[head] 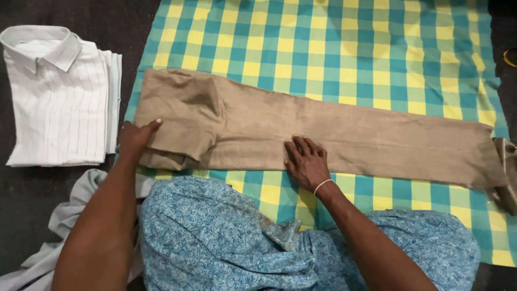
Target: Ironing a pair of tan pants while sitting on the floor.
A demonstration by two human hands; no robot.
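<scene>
Head view, looking down at the floor. Hidden or cut off: the person's lap, covered in blue patterned cloth (226,237), fills the bottom centre and covers the lower part of the checked cloth (344,48), whose top edge runs off the frame. At the far right edge a metallic object (506,172) is only partly in frame and cannot be identified; it overlaps the leg end of the trousers. At the upper right edge a small yellow curved item (510,57) is mostly cut off. A grey garment (64,226) at lower left is partly under the left forearm and leaves the frame at the bottom.

The tan trousers (344,134) lie flat and lengthwise across the middle of the frame on the checked cloth, waist end at centre left, legs stretching right. The waist end is folded over onto itself, making a thicker flap.

Left hand (135,137): at centre left, resting on the edge of the folded waist flap, thumb extended on top of the fabric. The other fingers are under or behind the flap; cannot tell whether they grip it.

Right hand (307,161): at centre, palm down, fingers spread and flat on the near edge of the trouser leg, pressing, not clenched. A thin pale band sits on that wrist.

A folded white striped shirt (59,97) lies at upper left on the dark floor (21,205), apart from the trousers.
</scene>
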